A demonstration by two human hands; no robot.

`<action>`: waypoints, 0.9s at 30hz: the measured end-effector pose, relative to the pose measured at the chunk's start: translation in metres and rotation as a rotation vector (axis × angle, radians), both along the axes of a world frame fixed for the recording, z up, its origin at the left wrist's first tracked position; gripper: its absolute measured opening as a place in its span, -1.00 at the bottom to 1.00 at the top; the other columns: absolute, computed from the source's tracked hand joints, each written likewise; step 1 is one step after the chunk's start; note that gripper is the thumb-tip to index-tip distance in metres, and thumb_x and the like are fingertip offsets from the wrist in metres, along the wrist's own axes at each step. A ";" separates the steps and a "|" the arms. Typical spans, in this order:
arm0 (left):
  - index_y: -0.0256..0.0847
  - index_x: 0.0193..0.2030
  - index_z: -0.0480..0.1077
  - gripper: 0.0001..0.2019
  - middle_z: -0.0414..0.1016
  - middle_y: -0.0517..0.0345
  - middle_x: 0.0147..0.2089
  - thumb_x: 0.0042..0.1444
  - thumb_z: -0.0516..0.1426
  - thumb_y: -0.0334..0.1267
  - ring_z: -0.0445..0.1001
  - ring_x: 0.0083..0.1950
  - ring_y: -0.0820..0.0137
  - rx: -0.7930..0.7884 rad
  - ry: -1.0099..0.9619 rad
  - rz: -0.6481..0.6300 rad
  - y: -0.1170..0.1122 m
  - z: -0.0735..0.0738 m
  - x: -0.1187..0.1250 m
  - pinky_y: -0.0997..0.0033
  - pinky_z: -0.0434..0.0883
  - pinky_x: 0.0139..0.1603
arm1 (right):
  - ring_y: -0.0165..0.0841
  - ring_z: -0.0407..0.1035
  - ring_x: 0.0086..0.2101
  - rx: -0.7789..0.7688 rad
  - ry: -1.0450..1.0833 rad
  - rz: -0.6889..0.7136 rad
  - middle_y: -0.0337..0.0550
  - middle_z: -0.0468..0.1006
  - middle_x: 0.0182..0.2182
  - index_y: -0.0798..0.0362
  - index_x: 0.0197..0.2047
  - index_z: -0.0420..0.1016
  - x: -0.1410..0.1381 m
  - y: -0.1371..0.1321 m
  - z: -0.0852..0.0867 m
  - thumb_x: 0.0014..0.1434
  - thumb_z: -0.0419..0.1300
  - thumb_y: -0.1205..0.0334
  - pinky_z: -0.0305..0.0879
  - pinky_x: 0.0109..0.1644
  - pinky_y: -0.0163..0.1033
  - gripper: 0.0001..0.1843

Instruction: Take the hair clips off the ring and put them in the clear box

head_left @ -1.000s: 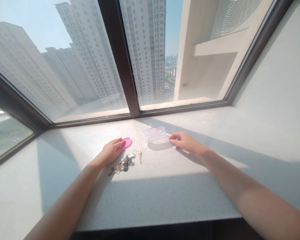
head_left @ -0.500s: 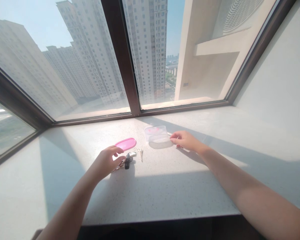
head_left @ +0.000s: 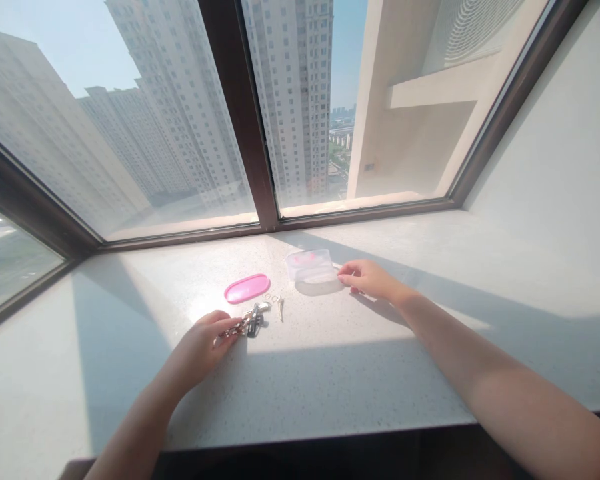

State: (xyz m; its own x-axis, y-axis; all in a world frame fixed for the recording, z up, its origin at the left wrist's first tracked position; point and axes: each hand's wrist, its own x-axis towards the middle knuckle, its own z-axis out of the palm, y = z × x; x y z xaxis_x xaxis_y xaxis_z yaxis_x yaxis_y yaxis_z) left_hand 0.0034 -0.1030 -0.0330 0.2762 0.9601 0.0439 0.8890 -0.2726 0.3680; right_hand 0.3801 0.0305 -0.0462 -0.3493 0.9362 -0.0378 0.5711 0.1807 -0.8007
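Observation:
My left hand (head_left: 207, 347) is at a small bunch of keys (head_left: 254, 323) on the sill, thumb in front and fingers behind its chain-like, reddish-silver end. The bunch has a black piece and several silver pieces; the exact kinds are too small to tell. Just right of it lies a slim gold-toned key (head_left: 280, 308) by small rings. Behind the bunch, a pink oval lid (head_left: 247, 288) lies flat. A clear plastic box (head_left: 310, 265) with pink marks stands to the right. My right hand (head_left: 367, 279) is closed, fingertips pinching at the box's right edge.
The pale speckled windowsill (head_left: 310, 387) runs up to a brown window frame (head_left: 260, 133), with its front edge near me. A white wall (head_left: 555, 220) rises at the right. Strong sunlight and shadow bands cross the sill.
My left hand has come down and nearer to me, and its thumb and fingers have closed around the end of the bunch. The lid now shows whole. My right hand stays at the box.

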 end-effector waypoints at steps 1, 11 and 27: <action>-0.02 0.04 0.49 -0.68 0.48 0.06 -0.14 0.25 0.00 -0.19 0.45 -0.17 0.27 0.024 0.025 -0.007 -0.001 0.000 0.001 0.32 0.39 -0.18 | -0.34 0.48 -0.48 -0.002 0.001 -0.002 -0.08 0.57 -0.37 0.09 -0.23 0.55 0.000 0.000 0.000 0.17 0.17 0.13 0.27 -0.45 -0.32 -0.77; -0.01 0.03 0.48 -0.69 0.54 0.04 -0.25 0.21 0.02 -0.25 0.46 -0.25 0.26 0.235 0.144 -0.118 0.001 -0.003 0.005 0.33 0.39 -0.24 | -0.33 0.47 -0.48 -0.013 0.046 0.002 -0.05 0.57 -0.32 0.10 -0.25 0.56 0.000 -0.001 0.001 0.12 0.22 0.11 0.26 -0.47 -0.31 -0.77; -0.18 -0.20 0.49 -0.80 0.53 0.10 -0.32 0.07 0.16 -0.18 0.45 -0.33 0.31 -0.088 -0.414 0.205 0.004 0.016 -0.007 0.36 0.37 -0.33 | -0.38 0.45 -0.50 0.060 0.120 -0.002 -0.08 0.57 -0.29 0.09 -0.18 0.52 -0.001 0.000 -0.001 0.15 0.20 0.12 0.35 -0.46 -0.31 -0.76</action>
